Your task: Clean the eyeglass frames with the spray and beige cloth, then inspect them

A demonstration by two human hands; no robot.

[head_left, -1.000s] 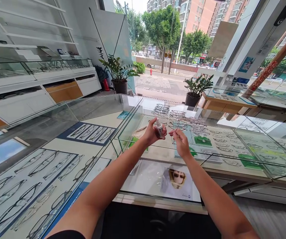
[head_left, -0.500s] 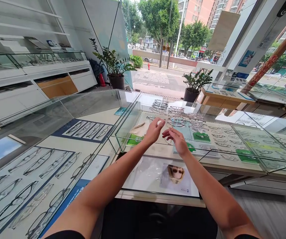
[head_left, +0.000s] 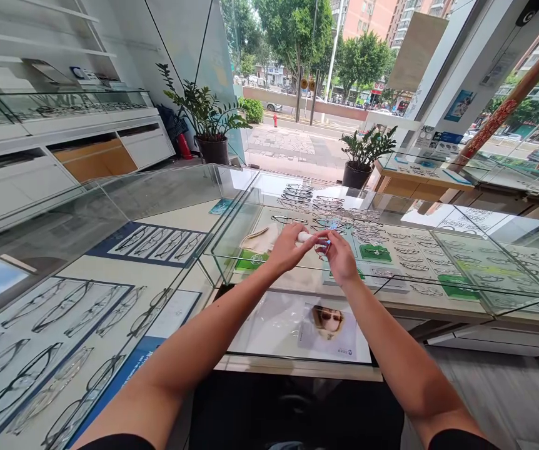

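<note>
Above the glass counter, my left hand is closed around a small white object, whose kind I cannot make out. My right hand meets it fingertip to fingertip, pinching thin-framed glasses that are partly hidden by the fingers. A small bluish glint shows at the right fingertips. Under the hands, inside the glass case, rows of eyeglasses and a green cloth are visible. A cream pouch lies left of my left hand.
Glass case edges run around and in front of the forearms. More eyeglasses lie on trays at the left. A card with a sunglasses picture is between the forearms. Potted plants stand by the window.
My hands have come together, and the white object now shows in my left hand. The glasses have turned and are more covered by the fingers. The view has shifted slightly.
</note>
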